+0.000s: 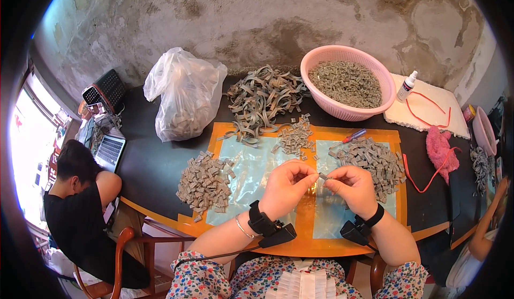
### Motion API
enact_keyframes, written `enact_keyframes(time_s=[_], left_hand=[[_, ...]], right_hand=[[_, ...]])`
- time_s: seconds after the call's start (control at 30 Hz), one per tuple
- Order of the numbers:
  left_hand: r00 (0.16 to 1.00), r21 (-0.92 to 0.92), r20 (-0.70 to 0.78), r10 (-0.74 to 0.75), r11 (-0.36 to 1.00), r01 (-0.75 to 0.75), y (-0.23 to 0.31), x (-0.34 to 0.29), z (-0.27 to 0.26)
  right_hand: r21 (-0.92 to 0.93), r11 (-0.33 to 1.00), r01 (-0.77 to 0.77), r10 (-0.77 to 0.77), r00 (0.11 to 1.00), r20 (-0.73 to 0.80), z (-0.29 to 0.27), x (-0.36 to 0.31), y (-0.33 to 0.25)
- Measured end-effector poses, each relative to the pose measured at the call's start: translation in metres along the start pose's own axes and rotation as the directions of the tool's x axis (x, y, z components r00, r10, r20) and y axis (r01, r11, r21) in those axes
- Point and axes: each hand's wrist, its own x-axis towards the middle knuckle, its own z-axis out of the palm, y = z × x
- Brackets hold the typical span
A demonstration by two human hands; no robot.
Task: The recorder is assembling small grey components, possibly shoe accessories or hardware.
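Observation:
Between my two hands, over the middle of the orange-edged mat (305, 213), is a small grey piece (323, 176), too small to name closely. My left hand (289, 186) pinches one side of it with thumb and forefinger. The fingers of my right hand (352, 187) are closed on its other side. Left of my hands lies a pile of small grey pieces (203, 184). A second pile of grey pieces (375, 162) spreads beyond my right hand, with a screwdriver (353, 136) at its far edge. A smaller heap of grey pieces (295, 136) lies farther off.
A heap of grey strips (265, 98), a filled plastic bag (184, 98) and a pink basket (348, 109) of pieces stand along the wall. At right are a bottle (407, 86) on white foam (393, 112) and pink cloth (442, 152). A person (80, 208) sits at left by a laptop (110, 152).

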Motion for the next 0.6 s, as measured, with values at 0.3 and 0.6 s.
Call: enact_keyframes(time_s=[0.3,0.6], left_hand=[[1.000,-0.036,0.014,-0.027,0.999,0.027,0.0014,-0.0006,0.0003],[0.997,-0.248,-0.062,-0.048,0.968,0.032,0.0059,0.0027,0.0001]], right_hand=[[0.059,0.998,-0.027,0.027,1.000,0.003,-0.0020,0.0005,0.0009],[0.106,0.994,-0.020,0.020,1.000,0.002,-0.0010,0.0033,0.0057]])
